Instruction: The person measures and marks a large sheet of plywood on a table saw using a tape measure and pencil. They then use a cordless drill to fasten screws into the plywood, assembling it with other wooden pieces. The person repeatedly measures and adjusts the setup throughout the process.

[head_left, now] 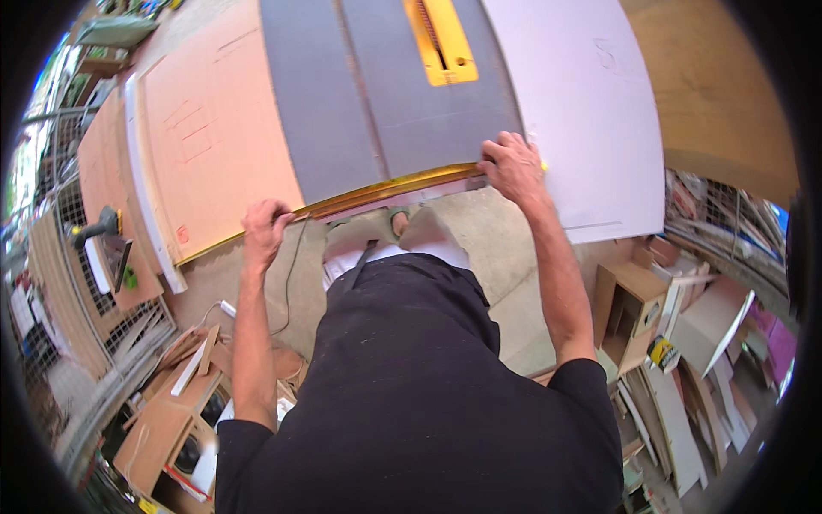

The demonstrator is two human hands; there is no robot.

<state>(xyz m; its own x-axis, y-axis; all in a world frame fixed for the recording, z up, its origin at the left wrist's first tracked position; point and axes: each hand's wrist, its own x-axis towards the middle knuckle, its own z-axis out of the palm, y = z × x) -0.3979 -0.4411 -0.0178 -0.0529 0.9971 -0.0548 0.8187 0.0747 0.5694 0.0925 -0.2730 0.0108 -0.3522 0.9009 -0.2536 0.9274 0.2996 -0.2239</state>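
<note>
In front of me is a table saw with a grey top and a yellow throat plate, its blade slot running lengthwise. A shiny gold-yellow rail runs along the near edge of the top. My right hand is closed at the right end of this rail, fingers curled over it. Closed too, my left hand is at the near edge of the orange-tan wood panel, just past the rail's left end. Whatever its fingers may hold is hidden.
A white panel extends the surface to the right. Beneath, a cable hangs to the concrete floor. Wood offcuts are piled at lower left; a small wooden cabinet and boards crowd the right. A power tool rests far left.
</note>
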